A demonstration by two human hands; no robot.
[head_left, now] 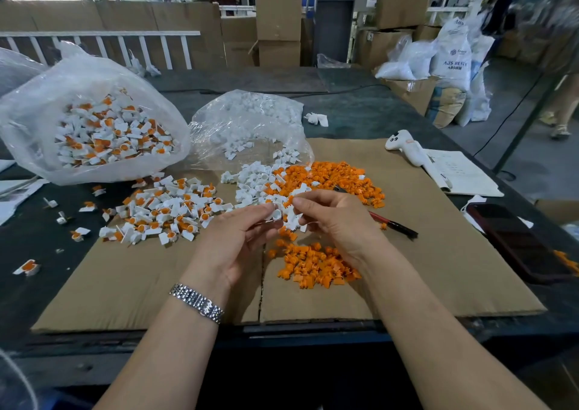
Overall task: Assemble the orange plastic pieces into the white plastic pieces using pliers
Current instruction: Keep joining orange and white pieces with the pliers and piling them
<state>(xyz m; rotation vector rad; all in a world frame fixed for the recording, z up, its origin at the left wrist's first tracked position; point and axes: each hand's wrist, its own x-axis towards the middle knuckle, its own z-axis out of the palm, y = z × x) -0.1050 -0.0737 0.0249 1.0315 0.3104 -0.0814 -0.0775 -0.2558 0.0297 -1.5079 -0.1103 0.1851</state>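
I judge I'm at the pick-and-pair step: my left hand (247, 237) pinches a white plastic piece (276, 214) by its round socket, held just above the cardboard sheet (438, 253) on the desk (360, 108). My right hand (332, 218) has its fingers curled beside it; I can't tell what it grasps. The pliers (393, 225) lie untouched just right of that hand. Next I need an orange plastic piece from the near pile (313, 265), seated in the socket, then the pliers to press it. The white piece looks small, hollow-cupped, with a flat tab.
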